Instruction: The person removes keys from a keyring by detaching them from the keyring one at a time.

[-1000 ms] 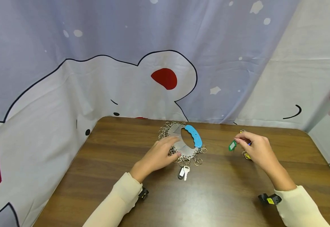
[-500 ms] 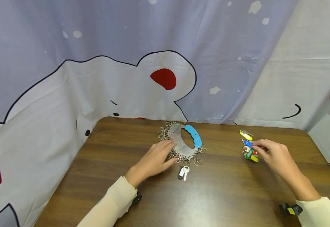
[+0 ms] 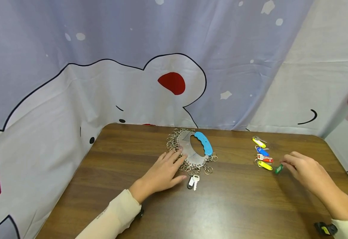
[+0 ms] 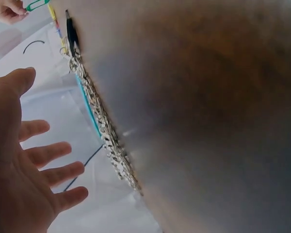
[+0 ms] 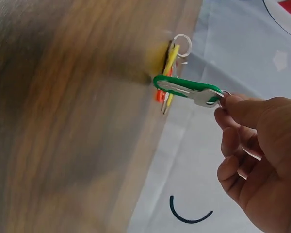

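My right hand (image 3: 306, 169) pinches a green key tag (image 3: 279, 169) between thumb and fingertips, at its ring end. A silver key (image 5: 204, 98) hangs along the tag in the right wrist view. The tag is held over the table, right of a row of coloured key tags. My left hand (image 3: 160, 174), fingers spread, is at the near left edge of a curved metal key holder (image 3: 188, 146) fringed with rings and small clasps. The holder has a blue handle (image 3: 204, 143). In the left wrist view, the left palm holds nothing.
The row beside my right hand has a yellow tag (image 3: 259, 142), a blue tag (image 3: 262, 151), a red tag (image 3: 267, 159) and another yellow tag (image 3: 265, 165), with keys. A black tag (image 3: 190, 183) and key (image 3: 196, 179) lie at the holder's front. Curtain backs the wooden table (image 3: 233, 205).
My right hand has carried the green tag rightward and nearer me, past the row of tags, uncovering them. My left hand has drawn back slightly from the holder, fingers spreading.
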A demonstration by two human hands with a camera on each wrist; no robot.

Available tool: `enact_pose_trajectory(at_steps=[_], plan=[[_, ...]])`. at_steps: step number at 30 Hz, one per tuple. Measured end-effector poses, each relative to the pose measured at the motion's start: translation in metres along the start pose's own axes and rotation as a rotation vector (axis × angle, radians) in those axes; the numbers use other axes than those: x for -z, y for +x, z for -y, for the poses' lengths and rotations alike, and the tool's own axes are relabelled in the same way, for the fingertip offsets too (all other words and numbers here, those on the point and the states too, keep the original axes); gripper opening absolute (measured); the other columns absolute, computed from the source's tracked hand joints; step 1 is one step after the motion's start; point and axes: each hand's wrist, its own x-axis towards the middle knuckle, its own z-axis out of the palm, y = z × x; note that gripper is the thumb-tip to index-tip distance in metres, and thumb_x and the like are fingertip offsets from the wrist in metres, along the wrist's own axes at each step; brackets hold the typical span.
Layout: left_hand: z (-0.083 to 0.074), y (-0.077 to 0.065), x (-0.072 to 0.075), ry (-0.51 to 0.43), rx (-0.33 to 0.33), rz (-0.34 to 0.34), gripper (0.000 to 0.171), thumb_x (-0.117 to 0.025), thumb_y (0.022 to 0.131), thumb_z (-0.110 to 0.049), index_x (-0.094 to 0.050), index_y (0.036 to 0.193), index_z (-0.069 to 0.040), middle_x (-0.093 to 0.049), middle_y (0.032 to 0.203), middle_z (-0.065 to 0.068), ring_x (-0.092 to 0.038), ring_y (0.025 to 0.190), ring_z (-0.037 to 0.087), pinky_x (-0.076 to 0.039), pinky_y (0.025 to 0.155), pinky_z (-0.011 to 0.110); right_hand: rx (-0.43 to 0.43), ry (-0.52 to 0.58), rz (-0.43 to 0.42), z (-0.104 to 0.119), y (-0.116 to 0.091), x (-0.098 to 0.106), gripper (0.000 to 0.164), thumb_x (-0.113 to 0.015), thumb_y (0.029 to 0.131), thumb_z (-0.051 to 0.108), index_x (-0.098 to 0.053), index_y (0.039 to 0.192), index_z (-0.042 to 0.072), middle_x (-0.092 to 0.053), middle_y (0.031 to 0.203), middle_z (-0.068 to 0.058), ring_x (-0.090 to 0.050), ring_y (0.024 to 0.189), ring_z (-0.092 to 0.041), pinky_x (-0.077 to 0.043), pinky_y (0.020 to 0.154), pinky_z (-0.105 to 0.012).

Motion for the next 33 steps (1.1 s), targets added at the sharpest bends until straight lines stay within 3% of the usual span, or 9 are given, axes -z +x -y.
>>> enact_pose_trajectory(at_steps=[5,12,20,27,33], plan=[[-0.004,-0.001,-0.001,0.020,-0.021,0.020,0.071,-0.046,0.095,-0.056,-0.037,0.149,-0.010,-0.042,0.150,0.017,-0.036,0.136,0.039,-0.036,0.106,0.059,0.079,-0.007,0.030,0.005,0.007,-0.011,0.018,-0.079,0.073,0.008,-0.066,0.081,0.018,-0.051,0.074,0.009,-0.043,0.058,-0.007,-0.039,0.045,-0.033],[-0.008,-0.001,-0.001,-0.005,-0.024,0.025,0.067,-0.053,0.095,-0.049,-0.041,0.146,-0.008,-0.045,0.147,0.019,-0.039,0.134,0.041,-0.038,0.105,0.059,0.153,0.005,0.098,0.017,0.019,-0.031,0.018,-0.080,0.070,0.007,-0.069,0.080,0.017,-0.047,0.074,0.008,-0.040,0.058,-0.008,-0.036,0.045,-0.029],[-0.007,-0.002,-0.001,-0.002,-0.034,0.012,0.065,-0.053,0.095,-0.049,-0.044,0.145,-0.008,-0.049,0.144,0.018,-0.042,0.132,0.038,-0.040,0.104,0.055,0.167,-0.004,0.233,0.024,0.027,-0.043,0.018,-0.079,0.073,0.006,-0.066,0.077,0.017,-0.051,0.074,0.004,-0.047,0.062,-0.011,-0.042,0.049,-0.032],[-0.007,-0.002,-0.003,-0.012,-0.034,-0.001,0.059,-0.054,0.095,-0.046,-0.050,0.140,-0.008,-0.054,0.139,0.016,-0.046,0.128,0.036,-0.044,0.101,0.053,0.192,-0.029,0.267,0.027,0.028,-0.048,0.022,-0.079,0.072,0.004,-0.060,0.073,0.015,-0.051,0.074,0.001,-0.052,0.064,-0.016,-0.046,0.051,-0.036],[-0.009,-0.001,-0.002,-0.016,-0.019,-0.005,0.053,-0.056,0.095,-0.044,-0.055,0.134,-0.008,-0.056,0.134,0.013,-0.048,0.126,0.030,-0.046,0.098,0.050,0.155,0.010,0.323,0.032,0.029,-0.045,0.023,-0.077,0.075,0.004,-0.059,0.072,0.018,-0.051,0.077,0.003,-0.051,0.064,-0.013,-0.047,0.054,-0.036]])
